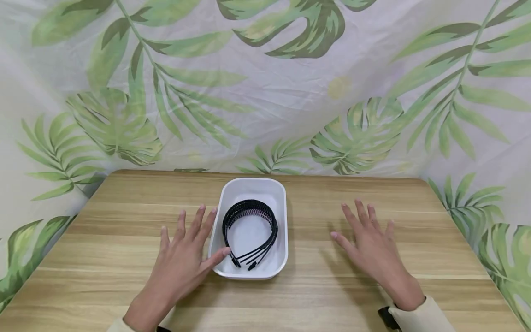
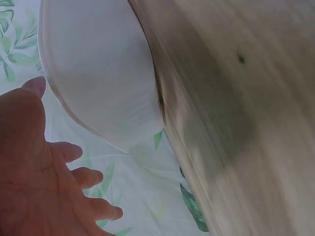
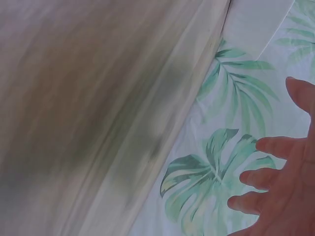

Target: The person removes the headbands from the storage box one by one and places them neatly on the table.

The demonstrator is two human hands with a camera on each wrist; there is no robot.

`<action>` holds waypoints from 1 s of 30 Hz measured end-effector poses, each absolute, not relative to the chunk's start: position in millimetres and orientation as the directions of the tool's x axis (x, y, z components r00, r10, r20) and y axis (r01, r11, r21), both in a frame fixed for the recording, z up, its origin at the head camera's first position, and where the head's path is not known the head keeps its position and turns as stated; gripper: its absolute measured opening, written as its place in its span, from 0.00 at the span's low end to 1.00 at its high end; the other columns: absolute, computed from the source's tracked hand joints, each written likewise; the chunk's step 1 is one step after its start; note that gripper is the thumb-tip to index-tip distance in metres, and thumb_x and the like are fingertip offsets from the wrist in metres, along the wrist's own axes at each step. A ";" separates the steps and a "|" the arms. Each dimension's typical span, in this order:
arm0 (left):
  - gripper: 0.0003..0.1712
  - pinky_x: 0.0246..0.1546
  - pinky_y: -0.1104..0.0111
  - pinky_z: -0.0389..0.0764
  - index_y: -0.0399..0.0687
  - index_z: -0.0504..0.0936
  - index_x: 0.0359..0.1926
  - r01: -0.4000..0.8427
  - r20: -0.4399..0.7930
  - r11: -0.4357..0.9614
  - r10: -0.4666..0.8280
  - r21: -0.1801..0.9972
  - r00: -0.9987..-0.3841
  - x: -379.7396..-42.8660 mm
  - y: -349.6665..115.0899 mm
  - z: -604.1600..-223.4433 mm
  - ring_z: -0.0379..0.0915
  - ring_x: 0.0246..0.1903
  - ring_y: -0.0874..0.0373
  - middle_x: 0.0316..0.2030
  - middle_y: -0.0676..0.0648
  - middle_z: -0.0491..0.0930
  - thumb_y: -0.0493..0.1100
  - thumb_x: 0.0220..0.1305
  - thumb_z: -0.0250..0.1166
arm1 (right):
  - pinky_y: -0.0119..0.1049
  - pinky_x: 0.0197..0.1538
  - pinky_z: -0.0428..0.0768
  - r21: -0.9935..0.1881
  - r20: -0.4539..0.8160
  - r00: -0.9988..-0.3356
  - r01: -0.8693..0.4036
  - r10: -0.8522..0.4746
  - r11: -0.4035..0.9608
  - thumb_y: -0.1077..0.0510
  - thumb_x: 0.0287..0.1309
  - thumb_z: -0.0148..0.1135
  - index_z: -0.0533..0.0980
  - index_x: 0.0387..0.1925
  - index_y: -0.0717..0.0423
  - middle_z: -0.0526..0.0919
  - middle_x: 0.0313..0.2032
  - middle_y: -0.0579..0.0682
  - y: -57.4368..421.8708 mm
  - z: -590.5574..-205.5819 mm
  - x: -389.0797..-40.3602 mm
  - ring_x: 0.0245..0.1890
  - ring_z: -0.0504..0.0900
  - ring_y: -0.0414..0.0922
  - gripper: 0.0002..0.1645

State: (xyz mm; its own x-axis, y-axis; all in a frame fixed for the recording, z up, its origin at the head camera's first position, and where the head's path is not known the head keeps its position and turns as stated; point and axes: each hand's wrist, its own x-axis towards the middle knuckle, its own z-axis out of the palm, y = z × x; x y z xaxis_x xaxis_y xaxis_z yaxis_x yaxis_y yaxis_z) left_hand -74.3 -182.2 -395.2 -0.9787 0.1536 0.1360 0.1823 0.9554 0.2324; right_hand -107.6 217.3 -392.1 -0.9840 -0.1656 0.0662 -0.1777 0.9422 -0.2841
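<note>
A white tray with rounded corners stands on the wooden table. Inside it lies a nested bunch of black headbands, with a finely toothed band at the far side and thin ends crossing at the near side. My left hand is spread at the tray's left side, its thumb overlapping the rim in the head view; the left wrist view shows the tray's outer wall beside the thumb. Off to the right of the tray, my right hand hovers over the table with fingers spread and nothing held.
The wooden table spans the lower view, its far edge against a hanging cloth printed with green leaves. Light sleeves and dark wrist straps show at the bottom.
</note>
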 end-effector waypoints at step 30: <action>0.67 0.71 0.28 0.51 0.57 0.42 0.86 0.192 0.056 0.693 0.215 0.694 -0.975 -65.6 -179.2 -402.6 0.44 0.79 0.27 0.83 0.39 0.50 0.60 0.59 0.77 | 0.72 0.70 0.65 -0.382 0.206 -0.927 -0.371 -0.313 0.846 0.41 0.68 0.67 0.68 0.76 0.56 0.68 0.76 0.63 154.8 -385.2 -116.9 0.74 0.68 0.65 0.43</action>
